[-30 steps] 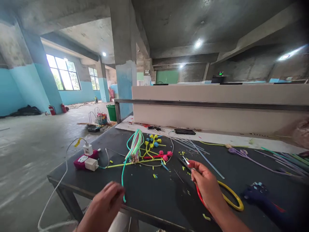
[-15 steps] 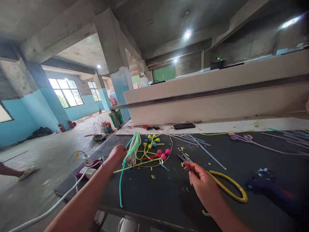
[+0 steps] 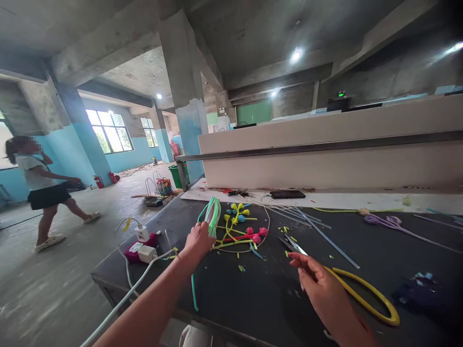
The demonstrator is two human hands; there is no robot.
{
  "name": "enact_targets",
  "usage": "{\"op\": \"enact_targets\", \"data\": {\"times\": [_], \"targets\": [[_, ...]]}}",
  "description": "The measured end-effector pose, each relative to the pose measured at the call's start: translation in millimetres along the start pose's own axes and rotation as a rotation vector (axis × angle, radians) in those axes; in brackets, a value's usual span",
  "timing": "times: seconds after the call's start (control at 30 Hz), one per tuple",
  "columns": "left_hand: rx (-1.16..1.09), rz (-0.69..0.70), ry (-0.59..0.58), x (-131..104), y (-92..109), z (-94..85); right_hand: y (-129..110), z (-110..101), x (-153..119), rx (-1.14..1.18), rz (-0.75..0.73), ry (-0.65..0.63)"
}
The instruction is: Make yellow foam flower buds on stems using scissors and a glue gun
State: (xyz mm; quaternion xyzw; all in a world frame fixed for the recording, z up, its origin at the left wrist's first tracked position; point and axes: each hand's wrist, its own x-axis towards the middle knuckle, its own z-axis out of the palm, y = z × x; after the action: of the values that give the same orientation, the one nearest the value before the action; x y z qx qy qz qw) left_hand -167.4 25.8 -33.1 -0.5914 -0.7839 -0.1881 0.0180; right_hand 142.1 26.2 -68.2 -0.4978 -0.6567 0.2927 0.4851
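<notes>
Left hand [image 3: 200,239]: on the bundle of pastel strands [image 3: 214,212], left part of the tabletop [image 3: 249,303], toward the far edge. Fingers curl against the bundle; how firmly the grip closes cannot be told.

Turquoise strand [image 3: 194,294]: one, running from beneath that hand toward the near edge.

Right hand [image 3: 321,284]: grip closed around scissors [image 3: 379,301], yellow handle loop exposed, blades slightly parted and aimed at the far edge.

Budded stems: yellow [image 3: 226,219] and pink-tipped red [image 3: 256,237], just right of the bundle.

Clippings [image 3: 241,268]: scattered mid-tabletop.

Power strip [image 3: 135,250]: at the left edge; white cable [image 3: 139,282] just beside the left forearm.

Hazards, as judged: a loose grip could spill strands; lifting could drag tangled stems; a leftward swing of the parted blades could nick buds; the forearm could snag the cable.
</notes>
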Motion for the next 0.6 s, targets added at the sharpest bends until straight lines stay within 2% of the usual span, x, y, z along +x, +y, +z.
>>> {"op": "enact_targets", "data": {"times": [0.2,0.37,0.47,0.6], "targets": [[0.047,0.078,-0.038,-14.8,7.8,6.9,4.0,1.4,0.8,-0.031,-0.032,-0.017],[-0.047,0.091,-0.073,-18.5,6.8,8.0,1.8,0.3,0.2,-0.063,-0.031,-0.009],[-0.175,0.048,-0.066,-15.1,-1.5,7.0,-1.7,-1.5,-1.6,-0.065,-0.031,-0.015],[-0.413,-0.08,-0.031,-3.3,-18.9,6.2,-7.4,-2.7,-3.3,-0.092,-0.038,-0.013]]}}
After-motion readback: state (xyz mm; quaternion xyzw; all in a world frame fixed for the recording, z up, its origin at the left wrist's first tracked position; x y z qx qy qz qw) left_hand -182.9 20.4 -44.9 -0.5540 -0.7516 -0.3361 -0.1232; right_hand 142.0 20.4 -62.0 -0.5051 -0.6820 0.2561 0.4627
